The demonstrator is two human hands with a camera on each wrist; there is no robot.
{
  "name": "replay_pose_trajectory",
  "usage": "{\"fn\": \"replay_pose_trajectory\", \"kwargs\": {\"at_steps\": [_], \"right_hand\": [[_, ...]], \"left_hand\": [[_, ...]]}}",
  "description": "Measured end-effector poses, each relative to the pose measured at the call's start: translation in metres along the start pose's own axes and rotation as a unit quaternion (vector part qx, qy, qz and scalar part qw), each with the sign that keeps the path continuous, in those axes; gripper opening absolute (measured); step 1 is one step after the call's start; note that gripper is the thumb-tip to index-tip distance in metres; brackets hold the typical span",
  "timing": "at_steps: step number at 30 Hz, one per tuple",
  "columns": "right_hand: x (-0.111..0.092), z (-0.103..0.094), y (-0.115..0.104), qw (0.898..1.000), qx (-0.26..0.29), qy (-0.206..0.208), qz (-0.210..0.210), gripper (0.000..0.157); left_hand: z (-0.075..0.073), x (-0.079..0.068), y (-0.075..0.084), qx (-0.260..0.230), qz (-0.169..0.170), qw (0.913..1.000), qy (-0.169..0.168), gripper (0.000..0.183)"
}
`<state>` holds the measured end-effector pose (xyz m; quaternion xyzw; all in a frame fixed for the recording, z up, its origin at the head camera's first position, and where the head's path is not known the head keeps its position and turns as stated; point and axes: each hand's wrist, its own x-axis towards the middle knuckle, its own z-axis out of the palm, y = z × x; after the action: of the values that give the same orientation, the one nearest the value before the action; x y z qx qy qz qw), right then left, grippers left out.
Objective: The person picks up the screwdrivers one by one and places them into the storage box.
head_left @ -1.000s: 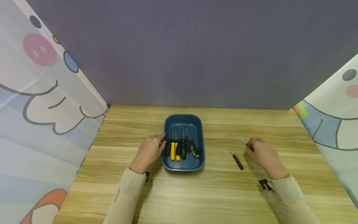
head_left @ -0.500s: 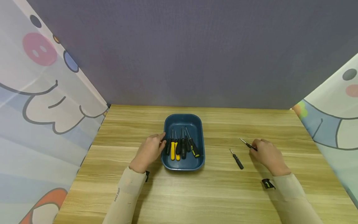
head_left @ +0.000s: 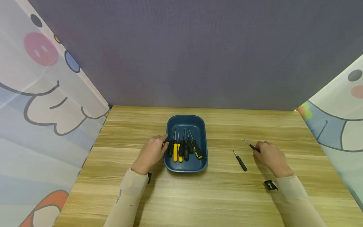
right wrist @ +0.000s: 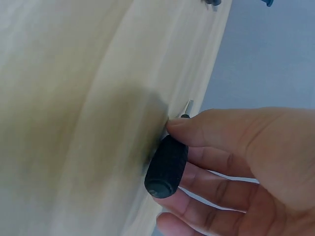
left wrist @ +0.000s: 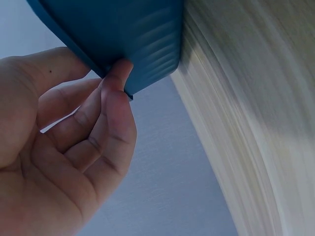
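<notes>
A blue plastic tray stands on the table with several screwdrivers in it, their handles black, yellow or black with yellow-green. At its left side my left hand pinches the rim between thumb and fingers, as the left wrist view shows. Over to the right, my right hand holds a small black-handled screwdriver between thumb and fingers, low over the table or on it. Its metal tip points away to the upper left. Another black screwdriver lies on the table just left of that hand.
The wood-grain table ends at a grey panel at the back. Cartoon-printed cloth hangs along both sides.
My right hand has drawn back slightly rightward along the screwdriver, so more of its handle shows; its tip has barely shifted. My left hand and the tray have stayed in place.
</notes>
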<state>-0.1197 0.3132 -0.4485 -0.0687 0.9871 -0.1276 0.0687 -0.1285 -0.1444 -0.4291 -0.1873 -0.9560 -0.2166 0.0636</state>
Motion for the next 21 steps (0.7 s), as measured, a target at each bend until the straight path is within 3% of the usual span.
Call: {"fn": "replay_pose_trajectory", "kwargs": {"at_steps": [15,21], "right_hand": [[0.005,-0.012,-0.040,0.998,0.053,-0.002,0.017,0.019],[0.012,-0.013,-0.061,0.997,0.078,0.004,-0.001,0.019]], "left_hand": [[0.000,0.000,-0.001,-0.004,-0.001,1.0000,-0.002,0.036],[0.002,0.000,-0.002,-0.008,0.000,1.0000,0.000,0.037]]}}
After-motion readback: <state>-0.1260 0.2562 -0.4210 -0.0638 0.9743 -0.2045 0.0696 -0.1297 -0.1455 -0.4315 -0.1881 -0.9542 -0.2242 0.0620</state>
